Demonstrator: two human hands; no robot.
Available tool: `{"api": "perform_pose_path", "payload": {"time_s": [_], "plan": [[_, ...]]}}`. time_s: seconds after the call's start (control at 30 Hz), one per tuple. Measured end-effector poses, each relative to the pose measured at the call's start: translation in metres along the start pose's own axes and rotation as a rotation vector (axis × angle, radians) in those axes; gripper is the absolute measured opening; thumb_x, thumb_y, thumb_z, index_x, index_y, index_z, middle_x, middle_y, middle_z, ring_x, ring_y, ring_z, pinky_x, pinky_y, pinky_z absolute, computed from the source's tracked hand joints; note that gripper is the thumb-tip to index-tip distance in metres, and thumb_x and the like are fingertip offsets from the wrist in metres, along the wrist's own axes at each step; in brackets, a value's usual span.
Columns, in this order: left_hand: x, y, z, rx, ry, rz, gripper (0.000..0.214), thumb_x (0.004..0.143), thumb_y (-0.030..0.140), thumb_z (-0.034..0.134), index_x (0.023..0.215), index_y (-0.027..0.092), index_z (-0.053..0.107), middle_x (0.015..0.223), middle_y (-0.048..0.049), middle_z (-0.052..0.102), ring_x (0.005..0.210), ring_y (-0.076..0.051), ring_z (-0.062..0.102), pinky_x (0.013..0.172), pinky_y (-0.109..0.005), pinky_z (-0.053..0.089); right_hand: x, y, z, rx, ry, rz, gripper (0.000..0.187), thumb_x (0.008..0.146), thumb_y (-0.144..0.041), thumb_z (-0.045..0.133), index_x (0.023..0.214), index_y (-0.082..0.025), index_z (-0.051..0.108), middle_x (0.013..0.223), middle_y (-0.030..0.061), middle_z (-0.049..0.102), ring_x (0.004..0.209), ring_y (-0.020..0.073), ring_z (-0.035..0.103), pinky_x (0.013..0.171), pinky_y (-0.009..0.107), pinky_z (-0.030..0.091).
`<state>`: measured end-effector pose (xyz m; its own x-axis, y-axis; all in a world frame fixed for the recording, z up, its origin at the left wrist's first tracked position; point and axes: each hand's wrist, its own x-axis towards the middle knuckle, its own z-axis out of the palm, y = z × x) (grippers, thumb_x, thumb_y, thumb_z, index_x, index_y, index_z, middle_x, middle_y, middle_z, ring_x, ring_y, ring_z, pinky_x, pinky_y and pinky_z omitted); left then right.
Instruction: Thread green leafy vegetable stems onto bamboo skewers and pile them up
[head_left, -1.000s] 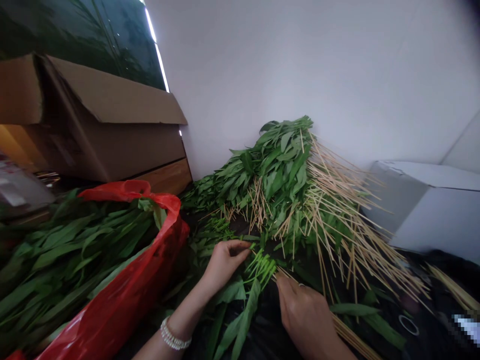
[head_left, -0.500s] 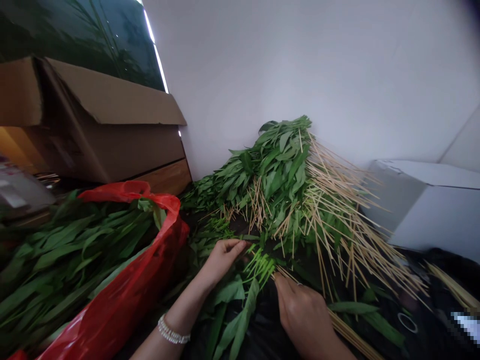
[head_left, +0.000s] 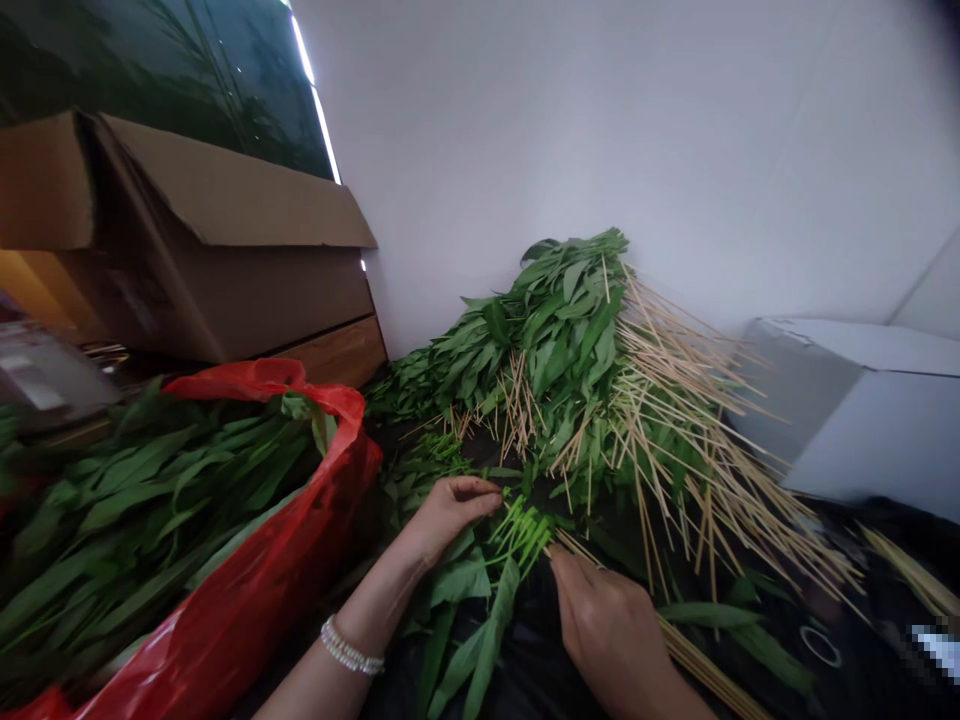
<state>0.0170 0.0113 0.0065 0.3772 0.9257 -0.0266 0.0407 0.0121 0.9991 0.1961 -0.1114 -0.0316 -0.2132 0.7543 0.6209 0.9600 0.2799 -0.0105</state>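
Note:
Thin bamboo skewers (head_left: 574, 547) are gripped in my right hand (head_left: 604, 615), and more sticks (head_left: 712, 668) show behind its wrist. Off the fingertips lies a row of cut bright green stems (head_left: 525, 530), lined up side by side, their long leaves (head_left: 491, 630) hanging toward me. At the left end of this row is my left hand (head_left: 457, 515), thumb and forefinger pinched together. What sits between those fingertips is too small to make out. Whether a skewer passes through the stems is hidden.
Behind the hands, a heap of leafy bunches (head_left: 570, 320) on skewers leans against the white wall. At left stands a red plastic bag (head_left: 247, 610) full of leafy stems, with an open cardboard box (head_left: 270, 290) beyond. A white box (head_left: 862, 420) is at right.
My left thumb and fingertips have shifted slightly at the end of the stem row. My right hand keeps its grip almost unmoved. The whole view has drifted a little.

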Motion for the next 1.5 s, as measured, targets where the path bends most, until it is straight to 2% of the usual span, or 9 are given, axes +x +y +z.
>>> {"api": "perform_pose_path", "payload": {"time_s": [0.23,0.63,0.93,1.13,1.23,1.3,1.4,1.43,1.5], "plan": [[-0.001,0.001,0.006,0.138,0.041,0.103,0.024,0.061,0.035,0.078,0.071,0.013,0.074,0.060,-0.0026,0.067,0.058,-0.014,0.056,0.062,-0.025,0.043,-0.001,-0.001,0.003,-0.037,0.019,0.004,0.033,0.080,-0.003,0.035,0.097,-0.014,0.062,0.065,0.0041,0.064,0.050,0.0151,0.060,0.049,0.025,0.041],[-0.001,-0.006,0.000,-0.220,-0.095,-0.096,0.034,0.060,0.042,0.080,0.071,0.011,0.069,0.065,-0.0026,0.065,0.059,-0.011,0.055,0.062,-0.023,0.042,0.000,-0.004,0.000,-0.011,0.037,-0.019,0.036,0.081,-0.003,0.033,0.102,-0.011,0.062,0.068,0.0067,0.065,0.059,0.0160,0.063,0.059,0.025,0.048],[0.001,-0.016,0.004,-0.120,-0.078,-0.078,0.034,0.059,0.043,0.080,0.068,0.012,0.069,0.059,0.0008,0.061,0.054,-0.008,0.048,0.057,-0.021,0.037,0.000,-0.005,0.001,-0.006,0.031,0.005,0.037,0.078,-0.001,0.035,0.099,-0.011,0.063,0.067,0.0062,0.064,0.055,0.0160,0.062,0.055,0.025,0.047],[-0.002,-0.008,0.007,-0.059,-0.068,-0.049,0.038,0.061,0.049,0.076,0.066,0.012,0.068,0.055,0.0022,0.057,0.051,-0.008,0.044,0.054,-0.021,0.034,0.001,-0.004,0.000,-0.015,0.048,-0.011,0.036,0.079,-0.001,0.035,0.100,-0.012,0.063,0.068,0.0057,0.064,0.057,0.0159,0.063,0.056,0.024,0.045],[-0.003,-0.005,0.006,-0.043,-0.108,0.008,0.035,0.059,0.045,0.079,0.068,0.012,0.069,0.060,0.0015,0.061,0.056,-0.009,0.048,0.060,-0.021,0.037,0.003,-0.002,-0.001,-0.011,0.056,-0.035,0.036,0.083,-0.002,0.033,0.102,-0.013,0.062,0.068,0.0045,0.064,0.058,0.0154,0.063,0.056,0.024,0.043],[0.000,-0.004,0.001,-0.056,-0.071,0.049,0.031,0.058,0.040,0.081,0.067,0.013,0.069,0.062,0.0018,0.062,0.059,-0.009,0.051,0.063,-0.021,0.039,0.005,0.000,-0.002,0.001,0.068,-0.032,0.033,0.088,-0.006,0.032,0.101,-0.014,0.061,0.067,0.0037,0.064,0.057,0.0147,0.062,0.056,0.024,0.043],[0.004,0.000,-0.011,-0.170,0.128,0.105,0.031,0.063,0.043,0.077,0.069,0.014,0.067,0.064,0.0019,0.063,0.060,-0.010,0.053,0.063,-0.021,0.041,0.006,0.004,-0.004,0.014,0.101,0.012,0.030,0.095,-0.016,0.031,0.099,-0.016,0.061,0.070,0.0034,0.065,0.058,0.0138,0.063,0.056,0.023,0.042],[0.005,0.002,-0.015,-0.224,0.169,0.119,0.035,0.067,0.048,0.073,0.075,0.014,0.068,0.068,0.0003,0.064,0.062,-0.011,0.055,0.064,-0.022,0.042,0.006,0.005,-0.005,0.021,0.110,0.029,0.031,0.096,-0.019,0.030,0.099,-0.017,0.061,0.071,0.0031,0.066,0.058,0.0136,0.063,0.056,0.022,0.042],[0.003,0.006,-0.017,-0.294,0.144,0.139,0.047,0.073,0.056,0.063,0.093,0.015,0.068,0.079,-0.0049,0.068,0.072,-0.016,0.061,0.071,-0.026,0.046,0.007,0.008,-0.006,0.054,0.125,0.058,0.032,0.097,-0.022,0.029,0.098,-0.018,0.061,0.073,0.0026,0.067,0.058,0.0132,0.064,0.055,0.022,0.042]]}}
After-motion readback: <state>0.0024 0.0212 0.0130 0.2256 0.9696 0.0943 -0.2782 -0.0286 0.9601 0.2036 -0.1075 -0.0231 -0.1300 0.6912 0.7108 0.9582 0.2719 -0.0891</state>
